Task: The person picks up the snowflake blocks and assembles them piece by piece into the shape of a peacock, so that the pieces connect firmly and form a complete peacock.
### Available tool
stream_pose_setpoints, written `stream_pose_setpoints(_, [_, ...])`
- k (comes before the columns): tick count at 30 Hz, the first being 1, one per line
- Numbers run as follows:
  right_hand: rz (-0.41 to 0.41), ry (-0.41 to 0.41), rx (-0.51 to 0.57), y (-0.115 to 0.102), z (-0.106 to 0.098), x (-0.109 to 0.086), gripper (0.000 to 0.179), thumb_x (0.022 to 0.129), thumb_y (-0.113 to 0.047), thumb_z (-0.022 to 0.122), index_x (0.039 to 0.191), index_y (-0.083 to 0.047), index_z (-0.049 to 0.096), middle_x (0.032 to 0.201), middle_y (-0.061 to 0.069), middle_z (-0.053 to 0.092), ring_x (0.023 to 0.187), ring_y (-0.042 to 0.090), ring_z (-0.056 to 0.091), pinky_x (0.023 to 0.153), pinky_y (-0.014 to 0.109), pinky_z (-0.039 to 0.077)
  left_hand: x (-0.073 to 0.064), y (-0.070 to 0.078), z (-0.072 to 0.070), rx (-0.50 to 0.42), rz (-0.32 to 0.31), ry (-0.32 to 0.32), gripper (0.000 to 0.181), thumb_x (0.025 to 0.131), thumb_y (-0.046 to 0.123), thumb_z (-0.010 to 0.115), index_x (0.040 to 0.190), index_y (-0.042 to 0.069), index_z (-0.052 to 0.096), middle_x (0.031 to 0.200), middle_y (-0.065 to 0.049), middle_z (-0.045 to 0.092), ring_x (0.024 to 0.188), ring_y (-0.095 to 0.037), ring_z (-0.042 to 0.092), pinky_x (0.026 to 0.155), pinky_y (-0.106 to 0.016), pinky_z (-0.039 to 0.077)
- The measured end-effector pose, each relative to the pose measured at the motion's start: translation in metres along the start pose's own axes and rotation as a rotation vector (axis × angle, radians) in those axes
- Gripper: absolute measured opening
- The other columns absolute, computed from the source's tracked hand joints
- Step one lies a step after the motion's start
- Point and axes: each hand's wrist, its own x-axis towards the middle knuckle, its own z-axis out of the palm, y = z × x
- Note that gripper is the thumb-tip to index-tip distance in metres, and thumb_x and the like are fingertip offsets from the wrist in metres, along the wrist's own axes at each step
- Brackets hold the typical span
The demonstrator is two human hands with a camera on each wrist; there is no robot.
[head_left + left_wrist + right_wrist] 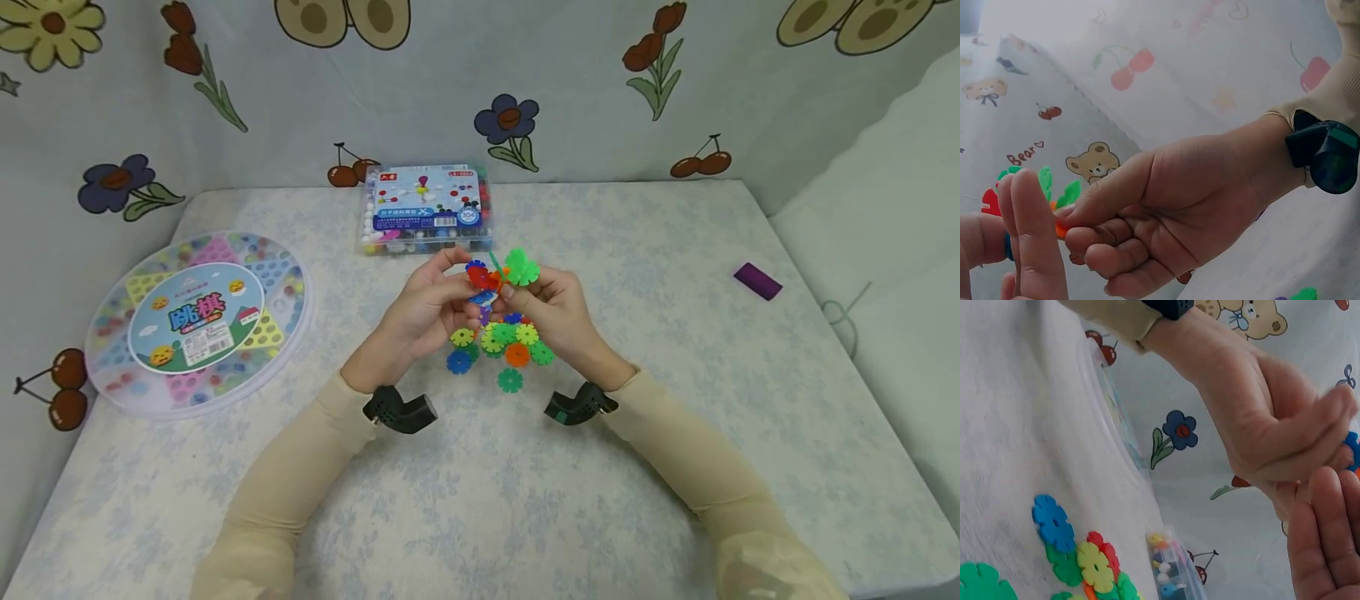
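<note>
Both hands meet above the middle of the table around a small cluster of joined plastic snowflake discs. My left hand (420, 312) grips the cluster's red disc (481, 277) and blue parts, thumb on the near side. From the other side my right hand (566, 312) pinches an orange disc (1060, 230) between thumb and fingers, as the left wrist view shows. Bright green discs (522, 267) stick out at the cluster's upper right. Fingers hide much of the joints. Below the hands lies a loose pile of discs (517, 355) in green, yellow, orange and blue.
Behind the hands sits a clear box (427, 200) of coloured beads. A round Chinese checkers box (288, 350) lies at the left. On the right is a purple object (758, 282). A patterned curtain (420, 100) stands along the table's back edge.
</note>
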Motion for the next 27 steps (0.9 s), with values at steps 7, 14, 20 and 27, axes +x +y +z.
stream_pose_setpoints(7, [-0.015, 0.218, 0.043, -0.0039, -0.0030, 0.0025, 0.024, 0.103, 0.002, 0.052, 0.100, -0.014, 0.068, 0.081, -0.004, 0.076, 0.075, 0.010, 0.075, 0.078, 0.028, 0.063, 0.0001, -0.0015, 0.0026, 0.113, 0.079, 0.135, 0.024, 0.100, -0.006, 0.045, 0.116, 0.012, 0.045, 0.064, -0.001, 0.061, 0.052, -0.011, 0.068, 0.059, -0.026, 0.062])
stream_pose_setpoints(14, [0.017, 0.191, 0.059, -0.0063, -0.0033, 0.0030, 0.023, 0.103, 0.002, 0.052, 0.098, -0.014, 0.068, 0.081, -0.003, 0.076, 0.074, 0.011, 0.075, 0.077, 0.028, 0.064, 0.0005, -0.0045, 0.0048, 0.244, 0.144, 0.190, 0.022, 0.096, -0.012, 0.052, 0.108, 0.005, 0.050, 0.076, -0.002, 0.058, 0.063, -0.011, 0.070, 0.066, -0.026, 0.063])
stream_pose_setpoints(20, [0.044, 0.181, -0.009, -0.0045, -0.0040, 0.0030, 0.026, 0.101, 0.005, 0.053, 0.098, -0.015, 0.069, 0.080, -0.005, 0.076, 0.074, 0.008, 0.075, 0.078, 0.027, 0.063, 0.0004, -0.0055, 0.0049, 0.289, 0.147, 0.200, 0.039, 0.097, -0.012, 0.053, 0.135, -0.010, 0.053, 0.078, 0.001, 0.058, 0.069, -0.009, 0.066, 0.071, -0.021, 0.061])
stream_pose_setpoints(27, [0.080, 0.160, -0.103, -0.0041, -0.0052, 0.0027, 0.023, 0.099, 0.005, 0.055, 0.097, -0.014, 0.069, 0.078, -0.008, 0.076, 0.074, 0.007, 0.075, 0.082, 0.027, 0.063, -0.0009, -0.0034, 0.0060, 0.249, 0.110, 0.150, 0.048, 0.101, -0.008, 0.047, 0.148, -0.007, 0.042, 0.079, 0.002, 0.068, 0.062, -0.009, 0.073, 0.065, -0.025, 0.063])
